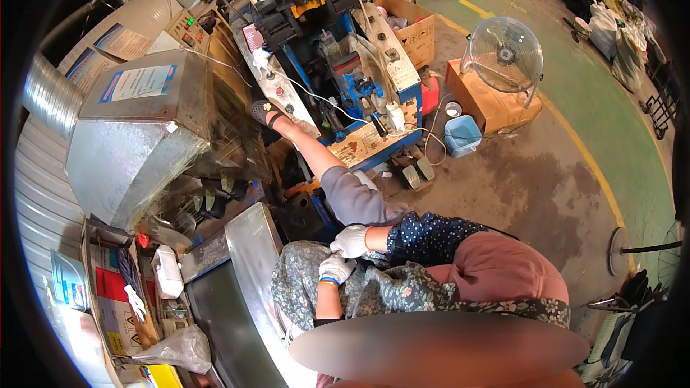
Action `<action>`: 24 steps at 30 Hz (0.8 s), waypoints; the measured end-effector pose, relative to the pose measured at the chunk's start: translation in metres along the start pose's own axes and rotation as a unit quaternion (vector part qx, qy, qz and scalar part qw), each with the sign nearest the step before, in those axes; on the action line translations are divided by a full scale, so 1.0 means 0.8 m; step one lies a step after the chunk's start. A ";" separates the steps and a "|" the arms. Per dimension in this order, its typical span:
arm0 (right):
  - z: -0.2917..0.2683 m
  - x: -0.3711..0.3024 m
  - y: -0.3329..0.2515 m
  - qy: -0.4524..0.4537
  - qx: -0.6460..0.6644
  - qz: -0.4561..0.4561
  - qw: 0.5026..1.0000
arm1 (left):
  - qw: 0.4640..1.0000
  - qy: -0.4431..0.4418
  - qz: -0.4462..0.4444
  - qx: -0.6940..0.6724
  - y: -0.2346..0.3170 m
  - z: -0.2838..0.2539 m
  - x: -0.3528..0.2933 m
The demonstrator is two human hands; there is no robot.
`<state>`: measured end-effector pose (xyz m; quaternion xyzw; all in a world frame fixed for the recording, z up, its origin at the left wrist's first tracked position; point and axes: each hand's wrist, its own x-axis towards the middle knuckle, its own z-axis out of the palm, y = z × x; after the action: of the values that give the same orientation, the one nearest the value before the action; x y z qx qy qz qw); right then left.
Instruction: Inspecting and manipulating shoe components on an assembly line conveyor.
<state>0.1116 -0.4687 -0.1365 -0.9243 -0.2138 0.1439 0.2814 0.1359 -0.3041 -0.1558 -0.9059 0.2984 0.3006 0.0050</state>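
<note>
Step in hand (judged): close two-handed work at the top of a gathered floral cloth [381, 291]. Clock directions are taken from where the hands meet.

Left hand [336, 269], white-gloved: knuckles up, fingers bent inward, resting at the cloth; blue and yellow wrist bands [329, 280]. Whether it pinches a fold cannot be told.

Right hand [350, 241], white-gloved: just toward 1 o'clock of the left, fingers curled down to meet it; dotted navy sleeve [431, 237] at 3 o'clock. What lies under its fingertips is hidden.

Next move (judged): calls for fine fingertip control, both hands kept close, loose folds held out of the way.

Floral cloth: one piece visible, location beneath and around the hands, bulging toward 9 o'clock and trailing toward 4. Dark grey-green ground, pale leaf and flower print; soft, rumpled, deeply creased. Edges mostly lost in folds.

Surroundings: steel-edged table [255, 244] at 9 o'clock, just beside the cloth; white container [167, 273] farther out, same direction; metal hood [136, 147] at 10; blue-framed machine [402, 97] at 12 to 1; pale blue bin [461, 136] between 1 and 2.
</note>
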 end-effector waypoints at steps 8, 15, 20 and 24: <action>0.003 0.003 0.012 0.015 0.050 -0.024 0.998 | 1.000 0.001 -0.001 -0.031 0.002 -0.010 -0.010; 0.000 -0.004 0.009 -0.014 0.063 -0.010 0.998 | 0.999 0.002 0.010 -0.034 -0.003 -0.005 -0.006; 0.001 0.003 0.011 -0.015 0.065 -0.013 0.998 | 0.999 0.004 0.000 -0.040 0.000 -0.012 -0.009; 0.003 0.005 0.009 -0.008 0.069 -0.019 0.997 | 0.999 -0.017 0.001 -0.034 0.002 -0.018 -0.015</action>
<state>0.1164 -0.4712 -0.1433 -0.8973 -0.2234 0.1601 0.3455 0.1347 -0.3018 -0.1373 -0.9002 0.2885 0.3255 -0.0206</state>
